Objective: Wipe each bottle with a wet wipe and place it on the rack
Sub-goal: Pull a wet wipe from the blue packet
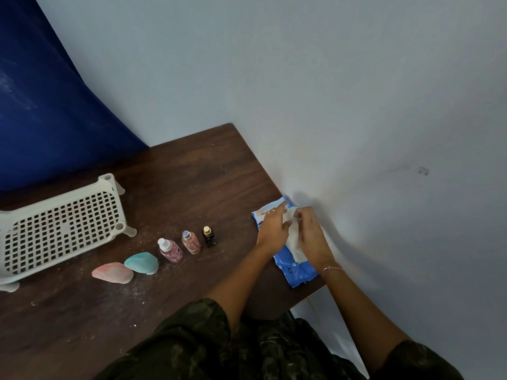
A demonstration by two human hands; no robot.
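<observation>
Dark wood tabletop (192,174) against a pale wall (329,91), with a blue panel (41,105) behind the rack. 1 white perforated rack (60,229). Just right of the rack is a row of 2 shell-shaped cases, pink case (112,272) and teal case (142,262), then 3 upright bottles: spray bottle (170,250), pink bottle (191,242), dark bottle (209,237). Far right of the rack, at the wall, lies 1 blue pack (297,272). Left hand (271,229) presses on it with straight fingers. Right hand (310,231) pinches 1 white wipe (293,242).

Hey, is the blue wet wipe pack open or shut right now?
Open: a white wipe sticks out of the blue pack, pinched by the right hand.
</observation>
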